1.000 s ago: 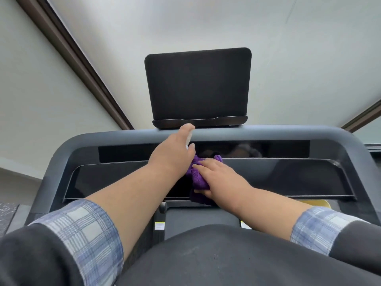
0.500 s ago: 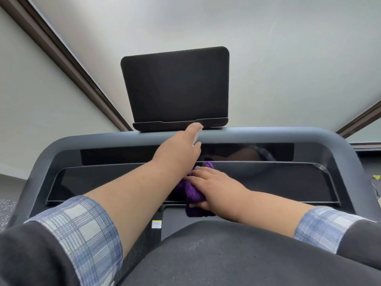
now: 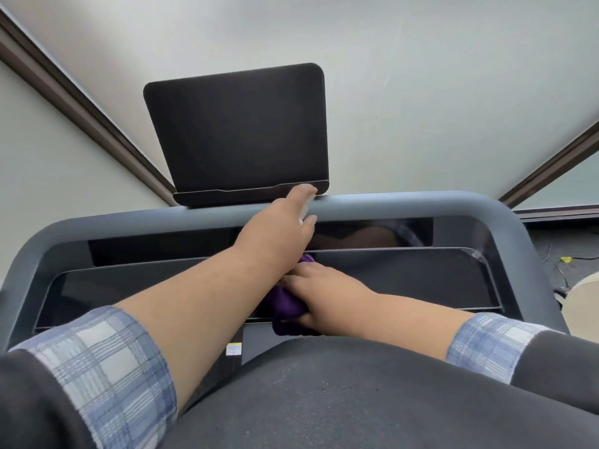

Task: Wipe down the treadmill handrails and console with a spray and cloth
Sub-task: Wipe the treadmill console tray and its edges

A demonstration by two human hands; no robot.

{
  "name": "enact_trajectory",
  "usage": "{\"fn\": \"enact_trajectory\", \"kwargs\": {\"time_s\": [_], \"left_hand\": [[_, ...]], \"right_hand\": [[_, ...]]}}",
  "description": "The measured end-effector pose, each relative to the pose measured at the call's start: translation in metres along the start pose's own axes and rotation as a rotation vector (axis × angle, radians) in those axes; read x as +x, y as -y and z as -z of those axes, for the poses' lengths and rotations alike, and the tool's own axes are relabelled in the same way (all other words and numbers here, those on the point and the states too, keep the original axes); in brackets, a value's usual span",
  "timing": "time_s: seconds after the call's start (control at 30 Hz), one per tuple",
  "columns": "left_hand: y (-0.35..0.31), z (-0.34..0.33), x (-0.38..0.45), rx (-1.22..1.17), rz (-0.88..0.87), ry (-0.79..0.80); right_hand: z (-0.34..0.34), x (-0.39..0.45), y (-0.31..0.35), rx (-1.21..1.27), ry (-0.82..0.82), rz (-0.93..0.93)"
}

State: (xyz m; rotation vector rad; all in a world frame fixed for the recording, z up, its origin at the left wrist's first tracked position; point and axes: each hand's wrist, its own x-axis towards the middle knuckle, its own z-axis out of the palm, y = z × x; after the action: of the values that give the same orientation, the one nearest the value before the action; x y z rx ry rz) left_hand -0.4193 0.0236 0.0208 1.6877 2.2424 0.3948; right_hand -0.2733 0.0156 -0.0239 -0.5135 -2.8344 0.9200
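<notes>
A bunched purple cloth (image 3: 285,303) lies against the lower edge of the treadmill console's (image 3: 421,277) glossy black panel, near its middle. The right hand (image 3: 319,286) presses down on it, fingers curled over the folds. The left hand (image 3: 278,228) reaches across above it, wrapped round a small white object, seemingly the spray, at the grey top rail (image 3: 405,205), just below the dark tablet holder (image 3: 240,131).
</notes>
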Motion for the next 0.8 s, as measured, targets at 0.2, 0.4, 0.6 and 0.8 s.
{"fn": "enact_trajectory", "kwargs": {"time_s": [0.2, 0.4, 0.6, 0.8], "left_hand": [[0.032, 0.014, -0.032, -0.176, 0.034, -0.188], [0.041, 0.002, -0.051, -0.283, 0.058, -0.196], [0.043, -0.007, -0.067, -0.378, 0.027, -0.2], [0.061, 0.001, -0.092, -0.438, -0.044, -0.206]], "right_hand": [[0.024, -0.024, -0.012, 0.394, -0.369, -0.228], [0.051, -0.035, -0.025, 0.453, -0.896, -0.359], [0.055, -0.013, -0.053, -0.254, -0.265, -0.63], [0.033, 0.01, -0.046, -0.497, -0.208, -0.596]]}}
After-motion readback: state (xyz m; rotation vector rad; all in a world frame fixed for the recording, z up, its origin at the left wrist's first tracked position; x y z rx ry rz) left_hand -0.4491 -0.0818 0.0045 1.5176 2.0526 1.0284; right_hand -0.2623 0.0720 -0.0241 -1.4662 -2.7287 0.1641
